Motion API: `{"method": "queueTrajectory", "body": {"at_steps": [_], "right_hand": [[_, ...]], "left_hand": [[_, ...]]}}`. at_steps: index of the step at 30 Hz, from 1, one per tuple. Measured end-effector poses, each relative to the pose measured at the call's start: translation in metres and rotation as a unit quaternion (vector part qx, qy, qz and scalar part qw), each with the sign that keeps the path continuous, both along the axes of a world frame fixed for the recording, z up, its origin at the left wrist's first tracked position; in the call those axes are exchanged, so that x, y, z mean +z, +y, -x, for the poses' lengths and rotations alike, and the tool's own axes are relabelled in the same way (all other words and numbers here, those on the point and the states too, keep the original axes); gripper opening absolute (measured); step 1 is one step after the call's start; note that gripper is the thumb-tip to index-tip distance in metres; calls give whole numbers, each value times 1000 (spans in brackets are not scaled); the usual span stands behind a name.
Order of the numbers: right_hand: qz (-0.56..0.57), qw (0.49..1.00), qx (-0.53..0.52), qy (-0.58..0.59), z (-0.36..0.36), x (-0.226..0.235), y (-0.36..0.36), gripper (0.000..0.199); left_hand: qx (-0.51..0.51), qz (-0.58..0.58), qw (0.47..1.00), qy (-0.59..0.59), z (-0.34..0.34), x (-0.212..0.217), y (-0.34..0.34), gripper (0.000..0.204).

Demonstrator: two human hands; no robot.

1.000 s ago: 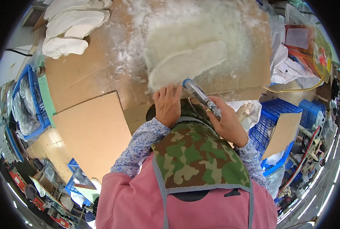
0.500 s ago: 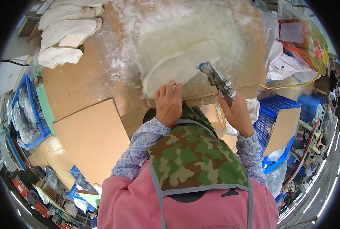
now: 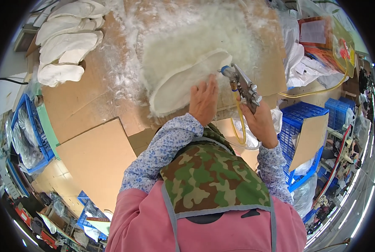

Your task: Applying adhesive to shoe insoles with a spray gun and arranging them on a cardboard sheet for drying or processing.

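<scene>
My left hand presses flat on the near end of a white fleece insole piece, which lies on a fluffy white pad over the cardboard-covered table. A metal spray gun is gripped in my right hand, its nozzle pointing at the insole's right edge. A yellow hose hangs from the gun and loops down between my hands.
A stack of white insole pieces lies at the table's far left. Loose white fluff is scattered over the cardboard. Blue plastic crates stand at the right, another blue crate at the left. A loose cardboard sheet leans near my left side.
The spray gun has swung from in front of me out to the right and up beside the insole. My left hand has shifted right along the piece.
</scene>
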State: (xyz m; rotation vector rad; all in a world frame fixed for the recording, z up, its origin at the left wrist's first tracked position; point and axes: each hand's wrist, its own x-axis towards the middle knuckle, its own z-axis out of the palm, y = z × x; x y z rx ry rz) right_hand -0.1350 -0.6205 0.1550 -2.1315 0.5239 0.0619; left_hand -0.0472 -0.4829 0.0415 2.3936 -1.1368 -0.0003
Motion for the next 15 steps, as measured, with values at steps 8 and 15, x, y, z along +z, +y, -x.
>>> {"method": "queueTrajectory", "body": {"at_steps": [8, 15], "right_hand": [[-6, 1000, -10, 19, -5, 8, -1, 23], [20, 999, 24, 18, 0, -1, -5, 27]], "left_hand": [[-13, 41, 997, 59, -3, -3, -19, 30], [-46, 8, 998, 52, 1, -8, -35, 25]]}}
